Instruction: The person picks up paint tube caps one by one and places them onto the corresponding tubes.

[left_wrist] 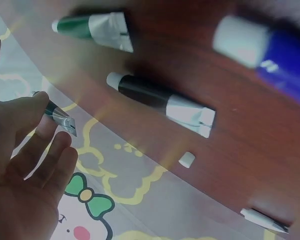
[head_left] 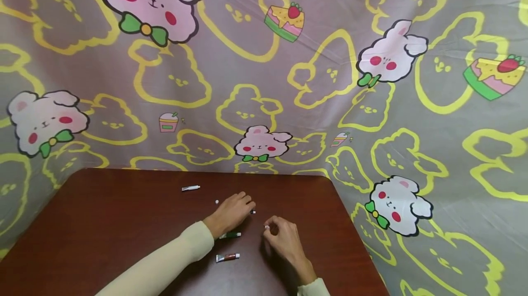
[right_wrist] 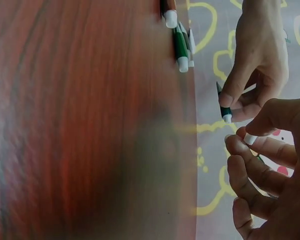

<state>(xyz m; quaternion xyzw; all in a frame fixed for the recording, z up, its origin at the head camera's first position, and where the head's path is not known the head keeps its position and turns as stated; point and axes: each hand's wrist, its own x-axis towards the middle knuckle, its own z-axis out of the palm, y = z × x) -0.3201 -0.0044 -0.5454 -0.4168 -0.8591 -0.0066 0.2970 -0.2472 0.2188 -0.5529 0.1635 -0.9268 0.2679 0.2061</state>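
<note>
My left hand [head_left: 235, 211] pinches a small dark green paint tube [left_wrist: 53, 110] between thumb and fingers, held up over the far part of the table. The crimped silver end and the white tip [right_wrist: 227, 119] of that tube show on either side of the grip. To its right, my right hand [head_left: 285, 241] pinches a small white cap [right_wrist: 250, 138] between thumb and forefinger, a short gap from the tube's tip. Below the left hand lie a green paint tube [left_wrist: 74, 27] and a black one [left_wrist: 144, 92], both with white caps. A loose white cap [left_wrist: 187, 159] lies beyond them.
On the brown wooden table [head_left: 103, 222], a white tube [head_left: 191, 188] lies near the far edge and a brown tube [head_left: 228, 257] nearer the front. A blue tube [left_wrist: 290, 65] shows close to the left wrist camera. Behind hangs a patterned cloth [head_left: 198, 71].
</note>
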